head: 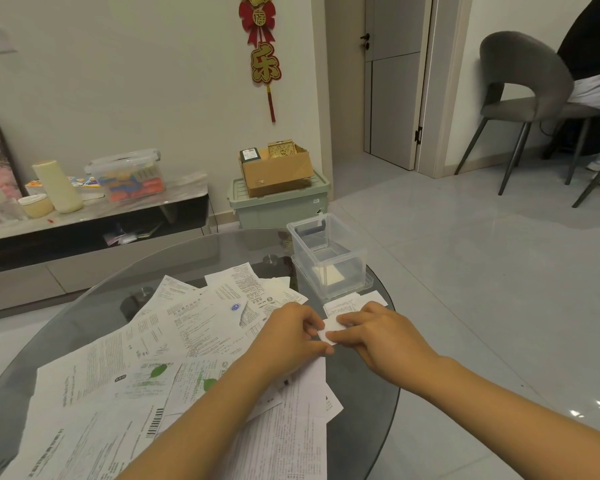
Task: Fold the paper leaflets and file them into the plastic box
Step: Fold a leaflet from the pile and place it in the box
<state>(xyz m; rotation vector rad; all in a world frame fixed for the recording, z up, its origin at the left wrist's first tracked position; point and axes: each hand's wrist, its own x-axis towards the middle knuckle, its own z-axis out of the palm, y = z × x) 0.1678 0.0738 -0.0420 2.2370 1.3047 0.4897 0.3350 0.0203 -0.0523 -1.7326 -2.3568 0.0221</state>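
Observation:
A small folded white leaflet (330,329) is pinched between my left hand (293,336) and my right hand (383,336), just above the round glass table (201,252). Fingers of both hands cover most of it. Several unfolded printed leaflets (174,355) lie spread over the table to the left and under my forearms. The clear plastic box (328,252) stands open at the table's far right edge, with a folded paper lying on its bottom. One more leaflet (345,303) lies flat between the box and my right hand.
A low TV bench (94,216) with a lidded clear container, a cream cylinder and tape rolls stands at the left wall. A green storage bin (279,202) bearing a cardboard box sits behind the table. A grey chair (527,98) with a seated person is at the far right.

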